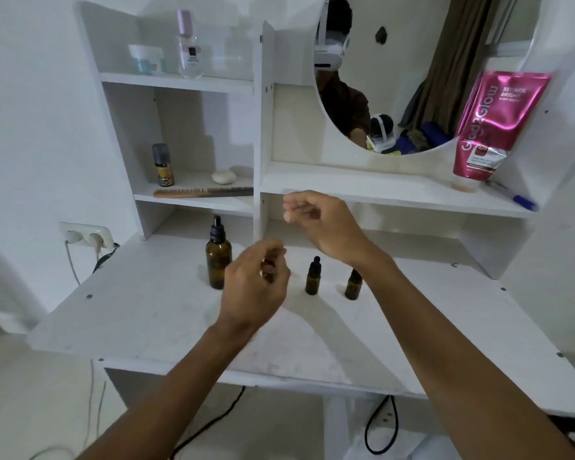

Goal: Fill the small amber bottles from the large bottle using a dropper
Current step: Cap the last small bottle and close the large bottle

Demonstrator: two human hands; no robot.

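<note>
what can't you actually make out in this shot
All in the head view:
- A third small bottle: mostly hidden behind the blurred left hand; whether the hand grips it is unclear.
- Right small bottle: its top is covered by the right wrist.
- Right hand: motion-blurred fingers, so whether it pinches anything is uncertain.
- Large bottle: liquid level unreadable through the dark glass.
- Spray can label: too small to read.

White desk (140, 313): large amber bottle (218, 260), two small amber bottles (313, 277) upright.

Capped large amber bottle (218, 257) stands left of small bottles (313, 277).
</note>
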